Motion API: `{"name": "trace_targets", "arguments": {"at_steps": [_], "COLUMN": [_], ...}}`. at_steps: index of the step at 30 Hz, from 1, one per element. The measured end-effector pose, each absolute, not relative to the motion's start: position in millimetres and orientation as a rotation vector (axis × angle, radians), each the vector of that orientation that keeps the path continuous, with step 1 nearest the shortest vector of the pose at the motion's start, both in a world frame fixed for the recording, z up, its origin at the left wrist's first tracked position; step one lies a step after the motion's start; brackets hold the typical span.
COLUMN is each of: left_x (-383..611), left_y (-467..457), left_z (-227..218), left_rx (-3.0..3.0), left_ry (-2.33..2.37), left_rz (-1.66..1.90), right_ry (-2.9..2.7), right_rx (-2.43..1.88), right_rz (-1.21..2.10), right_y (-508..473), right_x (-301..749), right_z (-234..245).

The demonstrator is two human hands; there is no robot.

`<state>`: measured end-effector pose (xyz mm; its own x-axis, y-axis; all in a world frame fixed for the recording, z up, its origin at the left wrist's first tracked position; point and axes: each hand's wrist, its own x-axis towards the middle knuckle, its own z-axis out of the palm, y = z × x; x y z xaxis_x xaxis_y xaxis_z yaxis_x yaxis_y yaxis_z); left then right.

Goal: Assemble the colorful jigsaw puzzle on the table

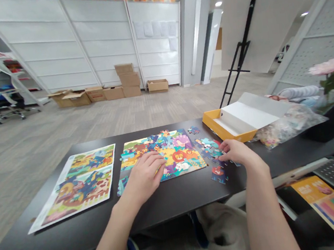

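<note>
A colourful animal jigsaw puzzle (185, 155), partly joined, lies on the dark table. My left hand (146, 171) rests on its lower left part, fingers stretched out and flat, hiding some of the picture. To the right of the puzzle is a cluster of loose puzzle pieces (209, 146). My right hand (238, 153) reaches over that cluster from the right, its thumb and fingers bent but apart at the pieces; no piece shows clearly in its grasp. One puzzle piece with a red animal (218, 172) lies nearer the table's front edge.
A printed picture sheet (82, 182) lies left of the puzzle on the black table (171, 205). At the right stand an open yellow box (231, 133), a clear plastic bag (289, 126) and a dark vase (333, 120) with pink flowers. An easel (239, 55) rises behind.
</note>
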<state>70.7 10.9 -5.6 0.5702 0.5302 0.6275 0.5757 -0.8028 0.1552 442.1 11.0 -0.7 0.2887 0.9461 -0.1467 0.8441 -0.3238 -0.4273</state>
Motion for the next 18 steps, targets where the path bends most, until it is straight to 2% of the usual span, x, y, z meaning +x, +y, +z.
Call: {"name": "trace_targets", "arguments": {"at_steps": [6, 10, 18], "left_x": [64.4, 62.0, 98.2], "left_y": [17.4, 14.9, -9.0], "left_z": [-17.0, -13.9, 6.3], "left_rx": [-2.755, -2.782, -3.199], "left_ry": [-0.993, -1.039, -1.382], "left_rz": [-1.044, -1.091, -1.340], "right_ry": [-1.646, -1.651, -1.908], "right_rx": [-2.264, -2.099, -1.397], "right_rz": [0.420, 0.471, 1.221], "right_y": [7.6, 0.5, -5.7], "right_x": [443.9, 439.9, 351.2], "right_z": [6.8, 21.9, 39.9]}}
